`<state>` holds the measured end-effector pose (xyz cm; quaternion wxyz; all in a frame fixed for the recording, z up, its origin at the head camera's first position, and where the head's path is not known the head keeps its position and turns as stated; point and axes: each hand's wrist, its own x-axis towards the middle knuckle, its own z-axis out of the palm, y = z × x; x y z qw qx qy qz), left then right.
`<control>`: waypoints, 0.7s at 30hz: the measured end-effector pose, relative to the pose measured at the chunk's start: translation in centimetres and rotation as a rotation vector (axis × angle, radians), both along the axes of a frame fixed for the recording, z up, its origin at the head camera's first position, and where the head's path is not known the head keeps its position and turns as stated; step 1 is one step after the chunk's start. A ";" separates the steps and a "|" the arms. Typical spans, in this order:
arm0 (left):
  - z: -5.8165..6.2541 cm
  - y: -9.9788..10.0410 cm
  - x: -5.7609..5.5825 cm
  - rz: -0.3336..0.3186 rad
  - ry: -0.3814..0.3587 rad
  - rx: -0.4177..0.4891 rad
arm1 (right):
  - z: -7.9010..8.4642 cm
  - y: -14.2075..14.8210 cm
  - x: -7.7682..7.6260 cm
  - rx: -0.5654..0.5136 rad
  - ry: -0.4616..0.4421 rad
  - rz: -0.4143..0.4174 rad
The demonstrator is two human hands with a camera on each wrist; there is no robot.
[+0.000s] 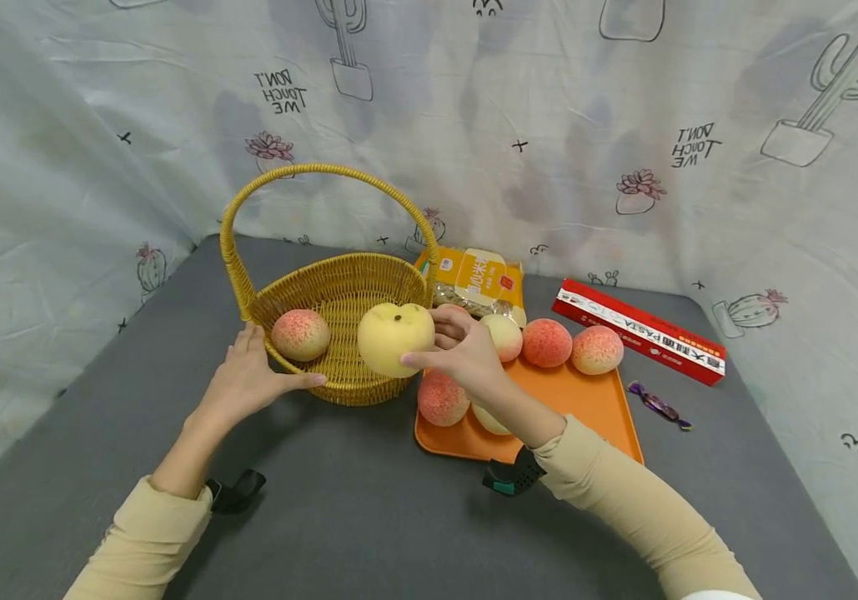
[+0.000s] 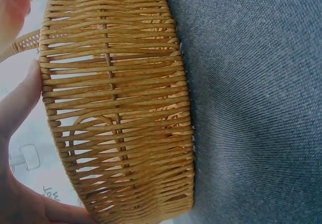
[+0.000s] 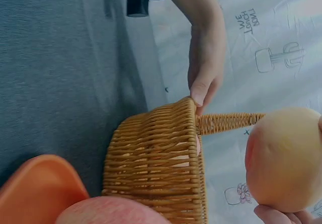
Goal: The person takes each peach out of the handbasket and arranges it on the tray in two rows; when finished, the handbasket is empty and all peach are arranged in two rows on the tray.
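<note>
A yellow wicker basket (image 1: 338, 292) with a tall handle stands on the grey table, and a pink peach (image 1: 300, 333) lies inside it. My left hand (image 1: 259, 371) rests against the basket's near-left wall, fingers straight at the rim and thumb along the side. The left wrist view shows that wall (image 2: 115, 103) close up. My right hand (image 1: 429, 340) grips a pale yellow round fruit (image 1: 394, 337) over the basket's right rim; the same fruit (image 3: 284, 158) shows beside the basket (image 3: 156, 163) in the right wrist view.
An orange tray (image 1: 601, 404) right of the basket holds several pink peaches (image 1: 546, 342). Behind it lie a yellow noodle packet (image 1: 477, 283) and a red pasta box (image 1: 639, 331). A purple sweet (image 1: 659, 406) lies right of the tray. Printed cloth hangs all round.
</note>
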<state>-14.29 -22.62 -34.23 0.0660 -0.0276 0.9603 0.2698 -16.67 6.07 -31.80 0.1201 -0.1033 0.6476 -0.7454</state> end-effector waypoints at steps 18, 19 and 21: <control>-0.1 -0.3 -0.2 -0.008 -0.008 0.010 | -1.0 7.1 2.5 -0.025 0.072 -0.121; -0.1 -0.3 -0.2 -0.009 -0.009 0.008 | -1.1 7.6 2.6 -0.019 0.067 -0.135; -0.1 -0.3 -0.3 -0.010 -0.010 0.004 | -1.2 8.5 2.7 -0.006 0.062 -0.161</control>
